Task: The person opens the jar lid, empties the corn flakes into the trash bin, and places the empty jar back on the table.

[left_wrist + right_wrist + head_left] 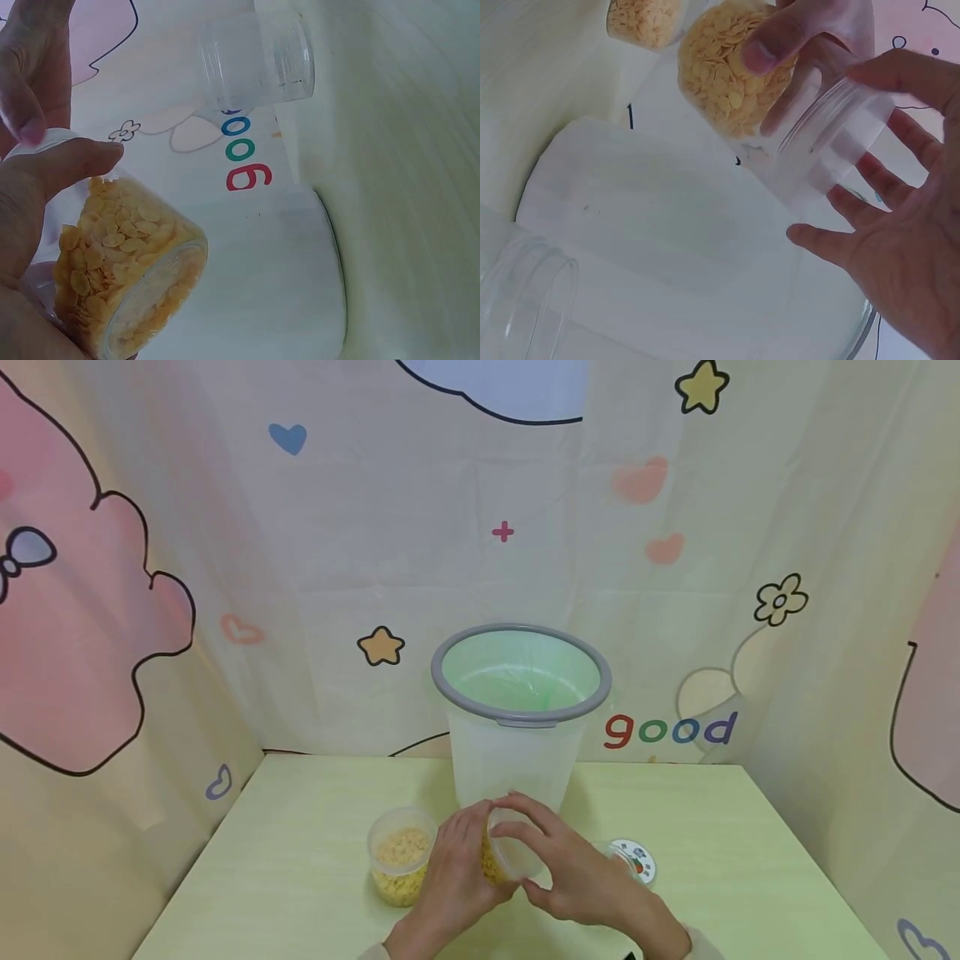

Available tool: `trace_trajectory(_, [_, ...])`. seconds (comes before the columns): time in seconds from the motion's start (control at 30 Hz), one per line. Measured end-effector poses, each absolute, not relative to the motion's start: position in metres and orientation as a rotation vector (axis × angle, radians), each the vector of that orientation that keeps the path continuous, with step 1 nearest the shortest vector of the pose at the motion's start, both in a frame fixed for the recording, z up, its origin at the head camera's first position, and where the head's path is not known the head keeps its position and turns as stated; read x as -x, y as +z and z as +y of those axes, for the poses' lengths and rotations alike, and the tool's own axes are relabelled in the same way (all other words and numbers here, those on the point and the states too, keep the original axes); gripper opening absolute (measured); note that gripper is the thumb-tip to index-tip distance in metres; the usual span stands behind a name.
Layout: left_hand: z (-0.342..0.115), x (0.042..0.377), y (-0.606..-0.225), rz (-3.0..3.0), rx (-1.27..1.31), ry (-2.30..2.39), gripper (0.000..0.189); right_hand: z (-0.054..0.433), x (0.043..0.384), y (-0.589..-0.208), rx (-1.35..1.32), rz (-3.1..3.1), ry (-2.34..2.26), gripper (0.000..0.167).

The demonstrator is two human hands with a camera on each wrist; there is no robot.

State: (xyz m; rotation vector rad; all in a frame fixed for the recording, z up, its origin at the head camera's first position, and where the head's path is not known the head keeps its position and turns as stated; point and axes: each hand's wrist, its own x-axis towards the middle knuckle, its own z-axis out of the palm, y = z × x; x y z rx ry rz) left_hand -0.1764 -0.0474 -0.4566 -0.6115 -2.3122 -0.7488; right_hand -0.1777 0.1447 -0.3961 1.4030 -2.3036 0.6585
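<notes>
My left hand (463, 864) grips a clear plastic jar (127, 277) of pale yellow flakes, tilted on its side above the table. The jar's translucent white lid (847, 135) faces right, and my right hand (581, 868) holds it with thumb and fingers spread round its rim. In the right wrist view the left thumb presses on the jar's wall over the flakes. A second jar of flakes (401, 860) stands upright on the table, left of my left hand. Behind my right hand, a clear jar (255, 60) without visible contents is partly hidden in the head view.
A white bin (510, 768) with a grey rim stands at the table's back, just beyond my hands. Beside the clear jar lies a round white printed disc (637, 862). A patterned curtain (375, 527) hangs round the pale table (262, 860).
</notes>
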Motion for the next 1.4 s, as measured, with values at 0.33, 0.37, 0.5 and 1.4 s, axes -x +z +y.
trace_trajectory(0.33, [-0.047, 0.177, -0.456, -2.273, 0.609, -0.705, 0.094, 0.139, 0.176, -0.396, -1.091, -2.365, 0.694, 0.072])
trace_trajectory(0.37, [-0.047, 0.177, -0.456, -2.270, 0.608, -0.701, 0.094, 0.137, 0.175, -0.396, -1.036, -2.386, 0.713, 0.071])
trace_trajectory(0.5, [-0.047, 0.177, -0.455, -2.271, 0.605, -0.699, 0.099, 0.132, 0.169, -0.393, -0.793, -2.502, 0.789, 0.067])
trace_trajectory(1.4, [-0.048, 0.180, -0.458, -2.251, 0.595, -0.588, 0.101, 0.139, 0.175, -0.392, -1.113, -2.553, 0.677, 0.078])
